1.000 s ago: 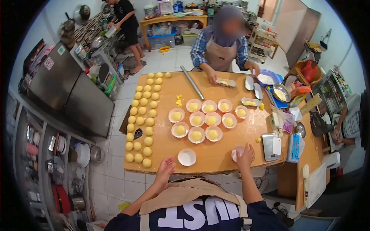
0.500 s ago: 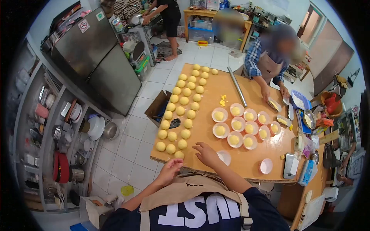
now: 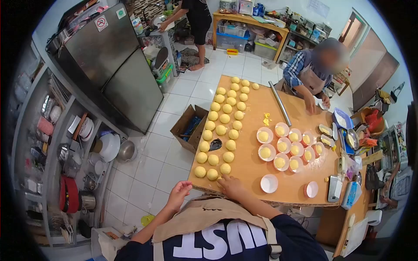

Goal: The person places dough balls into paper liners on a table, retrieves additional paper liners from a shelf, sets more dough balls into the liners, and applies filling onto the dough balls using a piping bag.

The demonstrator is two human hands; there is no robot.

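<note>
My right hand [image 3: 232,187] is at the table's front edge, its fingers curled over a pale yellow dough ball [image 3: 220,178] that they mostly hide. More round dough balls [image 3: 220,130] stand in rows along the table's left side. My left hand [image 3: 179,194] is off the front left corner, palm turned inward, fingers loosely bent and nothing visible in them. To the right of my right hand sits an empty paper cup [image 3: 269,183]. Behind it, several paper cups [image 3: 266,152] each hold a dough ball.
A rolling pin [image 3: 280,103] and yellow scraps [image 3: 266,118] lie farther back on the table [image 3: 248,169]. Another empty cup [image 3: 311,189] stands near a scale [image 3: 335,188]. Across the table a person [image 3: 305,76] works by small molds [image 3: 327,139]. An open carton [image 3: 188,126] is on the floor.
My right hand has gone from the space beside the rows to the front dough ball, uncovering the empty cup. My left hand has drawn slightly away. The person opposite has let go of a filled mold.
</note>
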